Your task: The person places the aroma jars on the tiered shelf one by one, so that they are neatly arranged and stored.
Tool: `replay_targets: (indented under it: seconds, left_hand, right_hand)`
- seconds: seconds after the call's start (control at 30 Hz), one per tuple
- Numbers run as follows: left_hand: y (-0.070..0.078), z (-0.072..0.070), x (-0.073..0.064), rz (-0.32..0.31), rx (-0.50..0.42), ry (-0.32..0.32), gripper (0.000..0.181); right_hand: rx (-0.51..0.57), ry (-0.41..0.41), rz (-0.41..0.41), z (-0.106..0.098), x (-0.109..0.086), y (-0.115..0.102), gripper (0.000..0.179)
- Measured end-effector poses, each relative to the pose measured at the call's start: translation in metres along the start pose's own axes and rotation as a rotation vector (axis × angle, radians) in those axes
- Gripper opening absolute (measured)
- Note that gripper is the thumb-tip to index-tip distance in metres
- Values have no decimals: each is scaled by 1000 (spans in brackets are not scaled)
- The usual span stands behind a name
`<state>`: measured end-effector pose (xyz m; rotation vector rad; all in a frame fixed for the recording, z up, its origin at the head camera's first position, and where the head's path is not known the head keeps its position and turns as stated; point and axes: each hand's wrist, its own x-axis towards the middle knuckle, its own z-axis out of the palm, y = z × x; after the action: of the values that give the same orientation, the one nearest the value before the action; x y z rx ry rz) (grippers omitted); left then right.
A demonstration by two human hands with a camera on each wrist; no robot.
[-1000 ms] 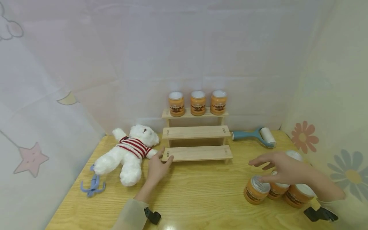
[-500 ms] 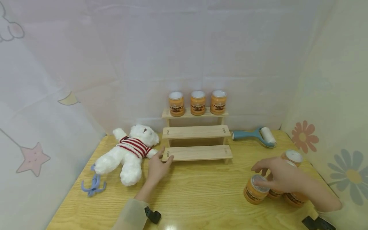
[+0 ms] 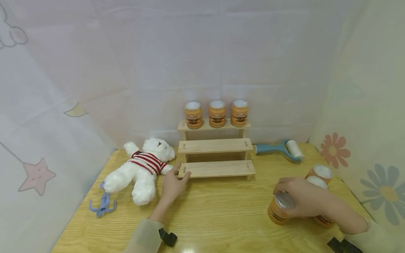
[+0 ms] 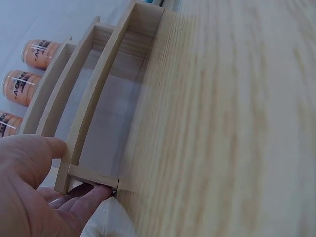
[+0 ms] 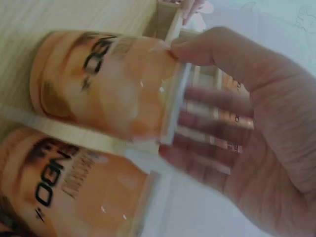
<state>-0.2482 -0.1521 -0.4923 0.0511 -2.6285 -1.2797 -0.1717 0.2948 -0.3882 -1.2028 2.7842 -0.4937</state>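
A stepped wooden shelf rack (image 3: 218,169) stands against the back wall. My left hand (image 3: 172,185) pinches the left end of its lowest tier; in the left wrist view the thumb lies on the board and fingers reach round the end leg (image 4: 94,177). At the right, my right hand (image 3: 307,197) holds an orange can (image 3: 277,213) near its silver top. The right wrist view shows the thumb at the can's rim (image 5: 175,98) and the fingers behind it. A second orange can (image 5: 64,182) is beside it. My hand partly hides the other cans.
Orange cans (image 3: 217,116) stand in a row on the top tier. More cans (image 3: 320,173) are behind my right hand. A white teddy bear (image 3: 147,165) and a blue hook-like thing (image 3: 103,205) lie at left. A blue-handled lint roller (image 3: 280,149) lies back right.
My right hand has come down from above the cans, and its fingers have closed round the front left one. The left hand keeps its place on the rack.
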Motion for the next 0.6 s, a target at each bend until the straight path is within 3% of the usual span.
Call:
replay_targets:
  seconds: [0.13,0.37,0.6]
  left_hand:
    - [-1,0,0,-6,-12,3,71]
    - [0,0,1,-14,8,13,71]
    - [0,2,0,-17,4,0,71]
  right_hand:
    - [-13,20,-70,1,-2,1,49]
    - [30,-14,42,-2,-3,4,50]
    - [33,-98,-11,-12,4,12,46]
